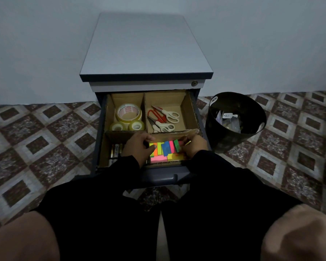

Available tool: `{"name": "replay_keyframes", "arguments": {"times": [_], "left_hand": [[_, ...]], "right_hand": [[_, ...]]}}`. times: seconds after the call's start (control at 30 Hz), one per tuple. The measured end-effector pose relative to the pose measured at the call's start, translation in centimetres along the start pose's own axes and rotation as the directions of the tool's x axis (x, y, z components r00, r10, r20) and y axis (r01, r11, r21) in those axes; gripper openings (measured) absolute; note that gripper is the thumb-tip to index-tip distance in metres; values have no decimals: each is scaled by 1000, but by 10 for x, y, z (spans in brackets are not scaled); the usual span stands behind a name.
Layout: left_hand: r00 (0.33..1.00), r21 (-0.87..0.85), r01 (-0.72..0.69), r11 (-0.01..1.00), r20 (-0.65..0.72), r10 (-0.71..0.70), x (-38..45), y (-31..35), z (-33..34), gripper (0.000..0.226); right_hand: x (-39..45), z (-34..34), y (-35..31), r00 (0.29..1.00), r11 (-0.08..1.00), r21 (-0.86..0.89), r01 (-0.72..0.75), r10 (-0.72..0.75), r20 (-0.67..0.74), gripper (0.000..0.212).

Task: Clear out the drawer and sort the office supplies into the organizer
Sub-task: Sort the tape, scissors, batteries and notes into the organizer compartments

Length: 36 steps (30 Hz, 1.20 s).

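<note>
Both hands reach into the front right compartment of the cardboard organizer point(184, 131) in the open drawer point(158, 178). The left hand point(138, 147) curls its fingers round the left end of a row of coloured sticky-note strips point(165, 147), thumb on the edge; the right hand point(195, 146) pinches the right end. Both forearms, in black sleeves, angle inward from the person's lap.

Both arms reach forward in black sleeves, hands close together. Left hand point(139, 146) is palm down, fingers point(146, 141) curled, thumb pressing flat. Right hand point(194, 146) curls in from the other side, fingertips pinching. Bare knees frame the bottom corners.
</note>
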<state>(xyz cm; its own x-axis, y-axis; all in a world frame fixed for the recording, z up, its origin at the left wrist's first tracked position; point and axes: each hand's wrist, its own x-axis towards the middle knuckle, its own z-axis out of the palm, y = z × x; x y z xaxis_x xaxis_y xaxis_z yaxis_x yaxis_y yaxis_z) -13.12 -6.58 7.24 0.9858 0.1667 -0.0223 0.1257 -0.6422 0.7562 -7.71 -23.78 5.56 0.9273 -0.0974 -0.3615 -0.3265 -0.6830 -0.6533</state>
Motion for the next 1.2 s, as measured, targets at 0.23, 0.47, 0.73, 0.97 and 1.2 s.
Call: {"name": "replay_keyframes", "arguments": {"times": [0.23, 0.47, 0.73, 0.97, 1.2], "left_hand": [[1000, 55, -25, 998, 18, 24, -4, -6, 7, 25], [999, 106, -37, 994, 26, 35, -5, -11, 10, 28], [999, 91, -46, 995, 21, 45, -4, -14, 12, 31], [999, 120, -32, 992, 46, 26, -3, -13, 13, 31], [999, 94, -22, 995, 39, 18, -1, -7, 6, 29]], "right_hand": [[1, 1, -3, 998, 997, -75, -35, 31, -55, 19], [4, 3, -2, 998, 997, -68, -48, 46, -35, 13], [8, 7, -1, 997, 996, -61, -67, 64, -48, 16], [11, 9, 2, 995, 996, -23, -88, 87, -53, 13], [5, 3, 2, 998, 996, 74, -51, 54, -34, 19]]}}
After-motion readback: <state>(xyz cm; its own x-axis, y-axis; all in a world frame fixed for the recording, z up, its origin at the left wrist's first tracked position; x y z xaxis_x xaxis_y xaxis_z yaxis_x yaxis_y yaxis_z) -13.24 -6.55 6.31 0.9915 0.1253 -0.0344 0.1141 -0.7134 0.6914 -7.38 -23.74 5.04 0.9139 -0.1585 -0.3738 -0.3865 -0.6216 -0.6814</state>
